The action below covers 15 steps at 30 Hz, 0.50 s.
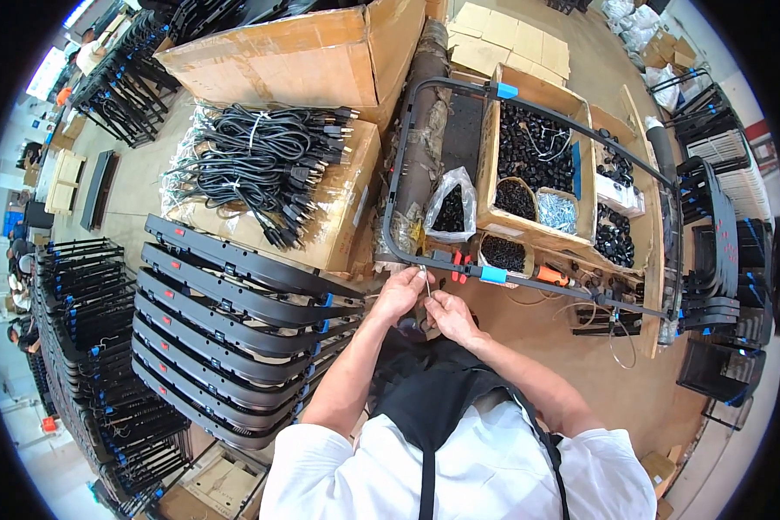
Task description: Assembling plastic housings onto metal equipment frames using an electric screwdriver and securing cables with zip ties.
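Observation:
Both hands meet at the near tube of a black rectangular metal frame (537, 287) with rounded corners and blue sleeves. My left hand (397, 296) is closed, thumb and fingers pinched by the tube near its left corner. Just right of it and slightly lower, my right hand (452, 315) is also closed in a pinch. A thin pale strand (426, 282) runs between the fingertips; whether it is wire or cord is too small to tell. Red clips (459, 266) sit on the tube beside the right hand. The fingers partly cover the spot they work on.
Beyond the near tube are a cardboard box of small black parts (529, 130), a bag of black screws (450, 212) and an orange-handled tool (552, 276). Black power cords (269, 165) lie on a carton at left, above stacked black curved frames (225, 347). Other people are far left.

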Available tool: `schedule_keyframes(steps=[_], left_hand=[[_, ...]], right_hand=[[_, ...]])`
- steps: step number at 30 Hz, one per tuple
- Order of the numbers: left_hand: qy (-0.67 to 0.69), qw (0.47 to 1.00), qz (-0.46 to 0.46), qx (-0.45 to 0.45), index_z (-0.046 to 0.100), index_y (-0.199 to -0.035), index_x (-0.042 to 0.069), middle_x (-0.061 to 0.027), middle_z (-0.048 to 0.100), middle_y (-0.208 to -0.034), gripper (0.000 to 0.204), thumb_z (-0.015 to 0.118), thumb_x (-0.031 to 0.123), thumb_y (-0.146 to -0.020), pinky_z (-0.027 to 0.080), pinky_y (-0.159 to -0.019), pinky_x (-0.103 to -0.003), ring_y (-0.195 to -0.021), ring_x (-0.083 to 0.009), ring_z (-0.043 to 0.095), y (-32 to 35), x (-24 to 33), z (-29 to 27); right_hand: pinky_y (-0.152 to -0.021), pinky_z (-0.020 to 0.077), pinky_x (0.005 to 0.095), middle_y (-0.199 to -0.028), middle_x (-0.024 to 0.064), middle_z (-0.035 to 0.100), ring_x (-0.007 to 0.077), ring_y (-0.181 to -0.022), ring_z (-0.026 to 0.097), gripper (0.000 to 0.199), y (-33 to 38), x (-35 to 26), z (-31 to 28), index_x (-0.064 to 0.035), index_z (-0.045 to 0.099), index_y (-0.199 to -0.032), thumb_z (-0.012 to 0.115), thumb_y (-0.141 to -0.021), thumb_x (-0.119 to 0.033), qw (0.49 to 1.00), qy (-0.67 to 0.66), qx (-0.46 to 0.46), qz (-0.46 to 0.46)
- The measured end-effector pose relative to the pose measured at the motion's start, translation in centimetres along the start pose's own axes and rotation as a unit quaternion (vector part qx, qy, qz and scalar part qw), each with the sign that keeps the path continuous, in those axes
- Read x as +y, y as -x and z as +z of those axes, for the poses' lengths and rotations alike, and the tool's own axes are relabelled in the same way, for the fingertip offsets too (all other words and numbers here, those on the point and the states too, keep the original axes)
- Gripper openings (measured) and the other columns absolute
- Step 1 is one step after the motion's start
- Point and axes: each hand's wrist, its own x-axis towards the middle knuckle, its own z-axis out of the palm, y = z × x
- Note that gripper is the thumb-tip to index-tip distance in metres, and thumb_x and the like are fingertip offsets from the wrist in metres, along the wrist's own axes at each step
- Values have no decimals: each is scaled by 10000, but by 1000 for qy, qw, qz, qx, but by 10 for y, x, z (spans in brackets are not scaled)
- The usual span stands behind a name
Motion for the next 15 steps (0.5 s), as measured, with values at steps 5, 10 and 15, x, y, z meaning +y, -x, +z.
schedule_keyframes(steps=[5, 10, 15], left_hand=[[-172, 985, -19, -18, 705, -1057, 21, -4, 639, -825, 296, 540, 263, -1103, 481, -672, -304, -729, -106, 550, 0, 30, -6], [16, 998, -59, 4, 721, -1062, 25, 19, 611, -793, 292, 584, 280, -1096, 434, -620, -259, -678, -77, 507, -5, 6, -4], [-38, 994, 23, 102, 754, -1035, 23, -10, 648, -779, 285, 625, 275, -1068, 467, -642, -281, -703, -90, 556, 13, 12, 15]], right_hand=[[-627, 519, 330, -721, 55, 653, 158, -674, 648, 292, -6, 2, 4, -13, 686, -996, 548, -1074, -258, 999, -37, 1, 4], [-655, 543, 309, -738, 41, 652, 149, -679, 642, 314, -7, -12, 5, -18, 646, -944, 528, -1097, -265, 996, -84, -14, 22], [-668, 549, 313, -756, 54, 659, 148, -694, 646, 334, -5, -10, 4, -19, 611, -904, 533, -1096, -280, 994, -102, -14, 35]])
